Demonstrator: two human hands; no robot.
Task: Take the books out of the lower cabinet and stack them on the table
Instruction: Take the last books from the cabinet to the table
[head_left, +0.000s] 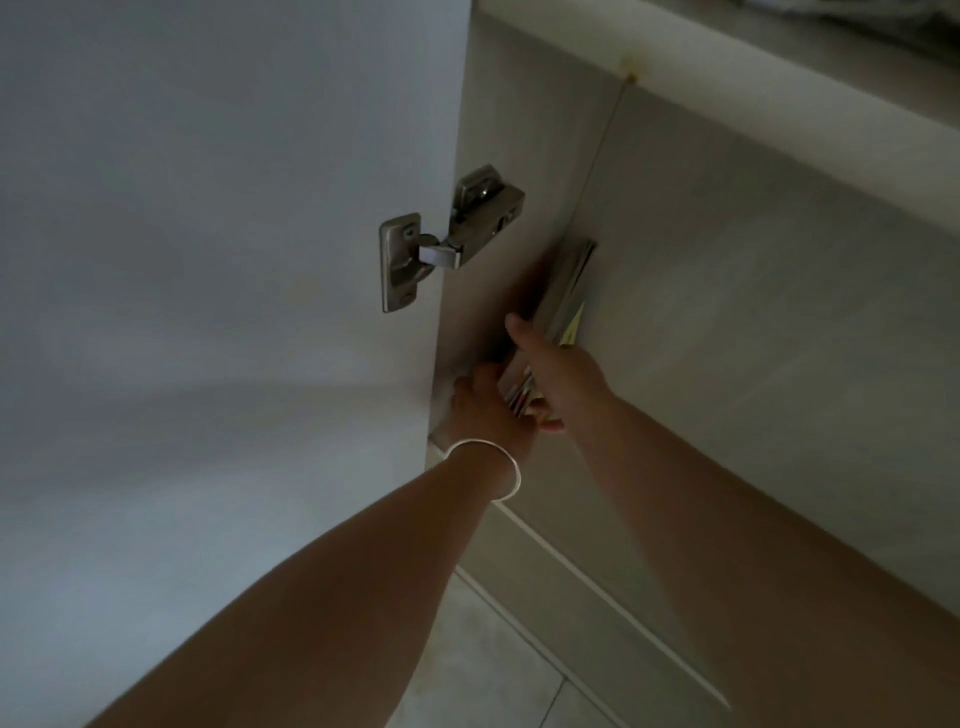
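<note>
Inside the open pale-grey lower cabinet (727, 312), just right of the steel door hinge (447, 239), a small bundle of thin, glossy upright books (563, 291) leans against the side wall. The left hand (488, 410) grasps the bundle's near bottom corner; the right hand (556, 374) clasps its right side, thumb on top. Judging by the slim covers, they are light, floppy and slippery, so gripping both faces together near the spines should keep them from fanning.
</note>
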